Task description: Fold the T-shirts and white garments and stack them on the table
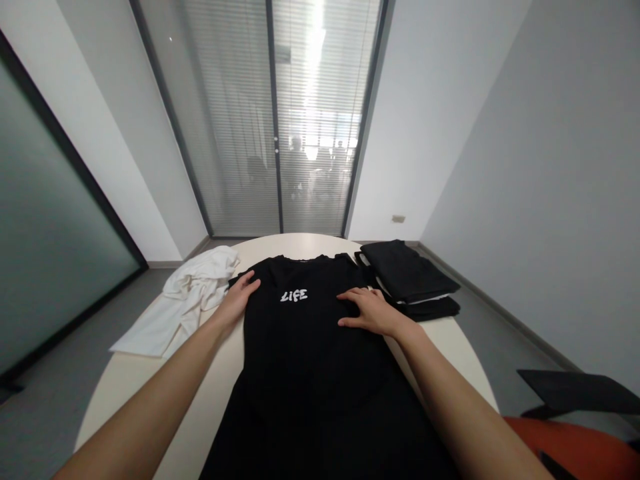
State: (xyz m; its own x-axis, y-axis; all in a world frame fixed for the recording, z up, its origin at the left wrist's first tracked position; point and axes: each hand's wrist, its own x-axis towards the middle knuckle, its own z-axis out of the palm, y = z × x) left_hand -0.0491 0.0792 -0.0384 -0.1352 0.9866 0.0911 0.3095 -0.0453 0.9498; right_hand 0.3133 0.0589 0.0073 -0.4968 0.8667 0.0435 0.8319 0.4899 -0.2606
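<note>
A black T-shirt point(310, 360) lies spread out on the table, collar at the far end and hem running out of the bottom of the view. White lettering point(294, 295) crosses its chest. At the shirt's left edge, near the sleeve, my left hand point(240, 299) touches the cloth with fingers stretched out; its underside is hidden. My right hand point(369, 311) rests on the right side of the chest, thumb and fingers apart. No thing is visibly gripped in either hand.
The round cream table point(125, 400) carries a crumpled white garment point(200, 287) at left and a stack of folded dark clothes point(407, 273) at right. An orange and black chair point(570, 447) stands at lower right. Beyond the table is a glass partition point(240, 120) with blinds.
</note>
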